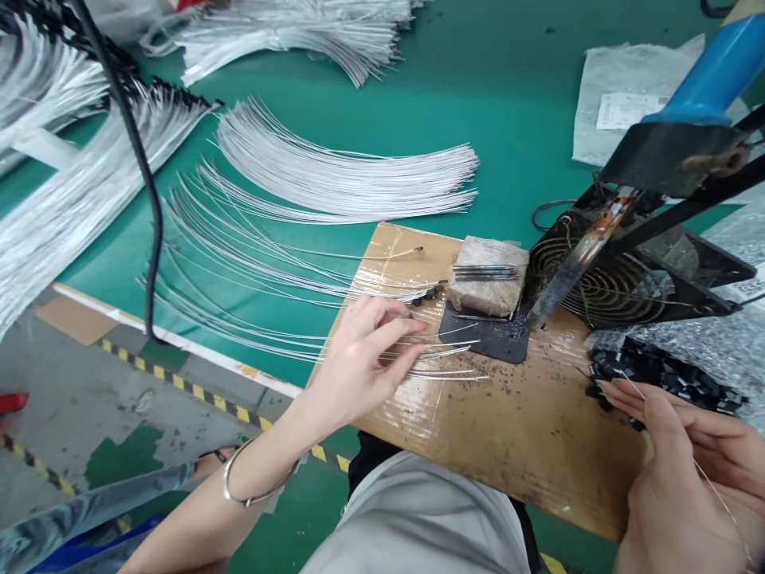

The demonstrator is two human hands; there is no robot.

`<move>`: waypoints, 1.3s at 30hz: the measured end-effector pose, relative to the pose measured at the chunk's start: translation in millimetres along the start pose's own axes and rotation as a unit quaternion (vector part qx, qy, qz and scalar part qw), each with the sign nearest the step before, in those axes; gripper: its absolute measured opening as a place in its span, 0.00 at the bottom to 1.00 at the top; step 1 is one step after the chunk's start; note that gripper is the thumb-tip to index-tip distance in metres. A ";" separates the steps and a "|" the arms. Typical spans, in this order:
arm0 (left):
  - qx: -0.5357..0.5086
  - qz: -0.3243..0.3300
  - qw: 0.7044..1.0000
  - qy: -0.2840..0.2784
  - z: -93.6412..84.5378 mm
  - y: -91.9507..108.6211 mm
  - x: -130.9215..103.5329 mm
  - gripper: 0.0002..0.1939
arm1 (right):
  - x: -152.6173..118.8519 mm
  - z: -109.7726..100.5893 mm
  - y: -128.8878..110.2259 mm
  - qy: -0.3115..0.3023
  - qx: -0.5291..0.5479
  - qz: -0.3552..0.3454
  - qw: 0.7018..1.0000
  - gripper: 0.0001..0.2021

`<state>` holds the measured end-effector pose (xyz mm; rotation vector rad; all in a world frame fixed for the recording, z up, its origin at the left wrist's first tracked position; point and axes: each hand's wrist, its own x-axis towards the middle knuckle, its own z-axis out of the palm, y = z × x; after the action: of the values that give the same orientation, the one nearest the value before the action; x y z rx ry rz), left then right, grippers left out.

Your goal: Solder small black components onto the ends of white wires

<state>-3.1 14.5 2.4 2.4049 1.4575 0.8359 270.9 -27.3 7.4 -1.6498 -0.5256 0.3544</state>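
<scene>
My left hand (374, 351) is over the brown board (478, 430), its thumb and fingers closing round a few thin white wires (256, 339) whose bare ends point right. Just beyond it, more wires end in small black tips (427, 293). My right hand (681, 446), at the lower right, pinches one thin wire (714, 490) beside a pile of small black pieces (675, 375). A wrapped block (487, 295) with thin dark rods on top rests on a black pad (508, 347). The blue-handled iron (711, 72) points its metal tip down beside the block.
A black fan (591, 271) stands behind the iron's tip. Bundles of white wires (347, 171) lie on the green table (496, 96). A black cable (135, 135) hangs at the left. Plastic bags (621, 68) lie at the right. A person's legs (101, 502) show lower left.
</scene>
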 end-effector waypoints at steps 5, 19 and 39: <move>0.021 0.072 0.997 -0.031 17.3 7.7 13.3 0.07 | -2.8 -5.6 8.0 -0.018 0.000 -0.042 0.999 0.21; -0.026 0.019 0.999 0.025 25.9 31.5 13.1 0.05 | 2.3 -15.6 16.0 -0.060 0.044 -0.103 0.992 0.11; -0.381 -0.217 0.867 -0.236 -8.9 47.1 27.0 0.09 | 24.1 -50.3 32.4 -0.251 -0.296 -0.352 0.852 0.01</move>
<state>36.5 13.8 40.6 1.4665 1.1076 0.5131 321.6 -59.9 -15.5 -1.7922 -1.7180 0.0565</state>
